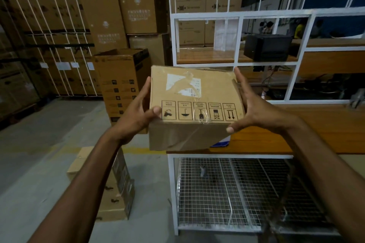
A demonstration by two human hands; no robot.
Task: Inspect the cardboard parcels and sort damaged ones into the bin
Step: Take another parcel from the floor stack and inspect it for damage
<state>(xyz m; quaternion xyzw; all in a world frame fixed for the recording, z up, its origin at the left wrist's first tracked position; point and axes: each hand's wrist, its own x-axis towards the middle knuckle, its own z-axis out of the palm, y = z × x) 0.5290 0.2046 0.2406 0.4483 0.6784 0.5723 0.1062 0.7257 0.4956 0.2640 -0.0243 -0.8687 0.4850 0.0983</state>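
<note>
— Fingers (145,89) of both hands lie flat against the parcel (194,102), clamping its 2 sides, above the table's (296,134) edge.
— Only palm pressure; slick tape could let it slip.

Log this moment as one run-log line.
phase: inspect | parcel: held up over workbench edge, torn label and tape on top | left hand: left side | right hand: right side | open carton: behind

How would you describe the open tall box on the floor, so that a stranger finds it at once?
Start at the white shelf frame and look to its left. There, behind the held parcel, stands a tall box on the floor. Unlike the sealed stacks behind it, its top flaps are open.
</note>
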